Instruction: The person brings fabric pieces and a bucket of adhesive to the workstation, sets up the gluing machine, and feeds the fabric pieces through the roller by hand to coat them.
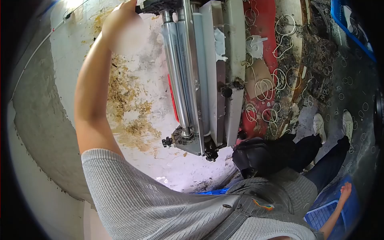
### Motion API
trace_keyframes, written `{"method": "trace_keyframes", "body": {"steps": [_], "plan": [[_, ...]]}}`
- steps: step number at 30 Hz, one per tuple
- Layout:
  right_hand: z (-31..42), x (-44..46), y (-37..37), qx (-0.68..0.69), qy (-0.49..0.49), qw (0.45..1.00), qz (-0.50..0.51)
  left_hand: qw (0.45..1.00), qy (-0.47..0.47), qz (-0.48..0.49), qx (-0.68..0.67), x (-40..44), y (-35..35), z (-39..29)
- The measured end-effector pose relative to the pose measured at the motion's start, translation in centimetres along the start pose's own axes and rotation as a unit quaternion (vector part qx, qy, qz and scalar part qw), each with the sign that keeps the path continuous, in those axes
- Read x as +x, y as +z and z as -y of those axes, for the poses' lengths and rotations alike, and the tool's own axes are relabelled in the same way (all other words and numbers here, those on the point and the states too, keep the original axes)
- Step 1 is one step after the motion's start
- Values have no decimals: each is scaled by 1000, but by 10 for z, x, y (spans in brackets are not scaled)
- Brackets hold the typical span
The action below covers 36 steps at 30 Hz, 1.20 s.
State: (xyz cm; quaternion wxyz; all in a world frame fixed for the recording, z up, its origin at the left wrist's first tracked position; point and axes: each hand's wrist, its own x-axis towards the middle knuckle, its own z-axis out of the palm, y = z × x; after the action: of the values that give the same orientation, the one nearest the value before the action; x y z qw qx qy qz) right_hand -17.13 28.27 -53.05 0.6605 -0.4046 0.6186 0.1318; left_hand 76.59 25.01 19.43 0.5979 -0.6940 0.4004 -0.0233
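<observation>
My left hand (122, 20) reaches to the top edge, with its fingers closed at a black knob (138, 9) on the end of a roller machine. It is partly blurred. Long shiny metal rollers (176, 76) run down from there to a dark end bracket (188, 142) with more black knobs. Beside the rollers is a pale metal beam (234, 60). Low at the right, my right hand (345, 192) hangs away from the machine, fingers loosely bent and nothing visible in it, above a blue basket (323, 212).
A stained pale surface (140, 132) lies left of the rollers. White loops of cord (264, 89) lie over a red sheet (270, 48). More rings are scattered on the dark floor (360, 124) near my shoes (347, 126). A blue crate (352, 30) stands at the upper right.
</observation>
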Motion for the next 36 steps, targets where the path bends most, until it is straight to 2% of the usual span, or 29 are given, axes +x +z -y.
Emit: {"method": "trace_keyframes", "body": {"steps": [1,2,3,4,6,9,10,15,18,20,23,24,25,27,29,30,31,32,34,36], "plan": [[-6,2,-2,2,-3,1000,0,997,27,47,-59,12,-2,14],[-10,4,-3,-12,-7,1000,-2,996,37,50,-72,29,14,33],[-12,7,-5,-26,-10,1000,-4,996,35,45,-72,26,2,22],[-11,7,-7,-24,-12,1000,-6,992,-7,121,-24,22,-18,-4],[-18,-2,-9,-24,-52,998,-25,979,-43,197,25,25,-27,-20],[-16,-15,-7,15,-45,998,-47,994,-1,101,36,23,-3,-5],[-20,-14,-8,17,-44,998,-49,997,-13,75,13,22,3,1],[-41,-10,-11,-55,10,998,-25,998,0,54,34,21,12,8],[-37,-11,-2,-37,4,999,-30,999,-24,23,2,14,23,10],[-30,-9,3,-19,6,1000,-18,997,-35,-61,44,7,22,0],[-7,-8,6,-6,8,1000,5,995,-68,-23,74,6,18,-3],[3,-9,5,-8,10,1000,16,988,-144,24,51,-4,2,-18],[11,-8,5,-20,13,1000,20,995,-41,-91,-13,-22,10,-8],[19,-9,0,21,-12,1000,11,952,-27,-302,-29,-71,35,-29],[16,-5,-13,-10,-13,1000,20,954,-109,-193,-200,-137,60,-39],[16,0,-18,-30,-22,999,25,921,-200,-30,-333,-170,63,-53],[17,5,-22,-34,-21,999,29,834,-237,173,-468,-207,73,-55],[10,13,-30,-39,3,998,39,875,-160,315,-330,-240,72,-78],[4,22,-37,-50,29,997,55,764,-104,574,-277,-290,57,-121],[7,28,-40,-55,43,996,49,714,-96,637,-273,-341,86,-139]]}}
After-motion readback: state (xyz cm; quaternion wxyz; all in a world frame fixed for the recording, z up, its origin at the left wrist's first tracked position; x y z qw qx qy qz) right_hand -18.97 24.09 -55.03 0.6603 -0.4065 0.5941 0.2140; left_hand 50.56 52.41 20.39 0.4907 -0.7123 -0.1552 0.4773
